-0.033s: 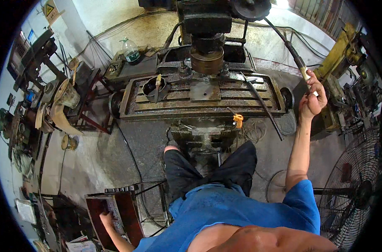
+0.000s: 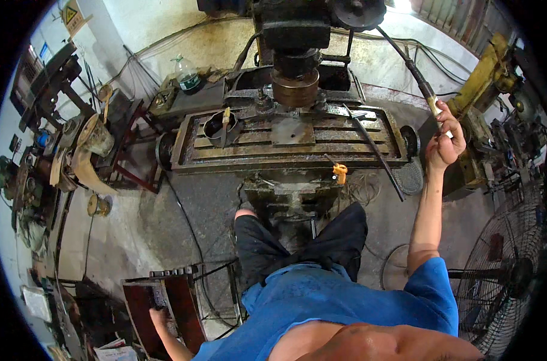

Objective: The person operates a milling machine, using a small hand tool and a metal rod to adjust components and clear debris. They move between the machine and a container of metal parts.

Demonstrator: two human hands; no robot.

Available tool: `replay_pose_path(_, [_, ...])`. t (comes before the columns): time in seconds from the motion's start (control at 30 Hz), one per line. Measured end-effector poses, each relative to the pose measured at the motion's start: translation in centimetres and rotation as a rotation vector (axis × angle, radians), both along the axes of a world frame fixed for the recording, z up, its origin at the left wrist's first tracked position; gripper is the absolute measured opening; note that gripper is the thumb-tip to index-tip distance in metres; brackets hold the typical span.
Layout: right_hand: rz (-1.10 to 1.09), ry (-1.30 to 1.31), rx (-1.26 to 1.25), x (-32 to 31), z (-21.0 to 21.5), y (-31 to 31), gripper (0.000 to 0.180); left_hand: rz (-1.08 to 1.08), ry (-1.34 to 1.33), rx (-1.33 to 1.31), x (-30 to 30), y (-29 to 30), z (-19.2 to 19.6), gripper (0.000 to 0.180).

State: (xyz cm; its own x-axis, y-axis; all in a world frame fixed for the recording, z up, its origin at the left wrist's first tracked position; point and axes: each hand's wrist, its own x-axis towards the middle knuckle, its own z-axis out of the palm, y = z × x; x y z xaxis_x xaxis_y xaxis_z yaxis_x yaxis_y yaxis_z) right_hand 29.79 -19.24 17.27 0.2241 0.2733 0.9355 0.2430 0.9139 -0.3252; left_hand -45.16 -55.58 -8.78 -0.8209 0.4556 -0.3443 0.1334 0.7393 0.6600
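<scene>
My right hand is raised, its fingers wrapped round the pale grip of a long lever that runs down from the head of the milling machine. Low on the left, my left hand reaches into a dark reddish-brown box with small bits lying in it; its fingers are smeared, and what they touch is hidden. Under the round brown spindle head, a square metal plate lies on the slotted machine table.
On the table stand a dark pot with a brush and a slanting bar. An orange tool hangs at its front edge. A caged fan stands at right; a bench with a bucket is at left.
My left hand has shifted slightly right and down inside the box. My right hand and the lever have moved very slightly left.
</scene>
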Motion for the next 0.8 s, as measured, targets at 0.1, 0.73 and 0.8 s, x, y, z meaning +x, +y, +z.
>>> replay_pose_path(0.1, [-0.014, 0.024, -0.005, -0.3, -0.4, 0.2, 0.009, -0.031, -0.091, -0.210, -0.9, -2.7, -4.0, 0.019])
replay_pose_path(0.73, [-0.006, 0.009, -0.031, -0.1, 2.4, -0.4, 0.013, 0.019, -0.015, -0.453, 0.3, -4.3, -8.9, 0.021])
replay_pose_path(0.8, [-0.024, -0.002, -0.037, -0.2, 2.9, -0.5, 0.014, 0.028, -0.019, -0.422, -0.3, -4.2, -8.8, 0.021])
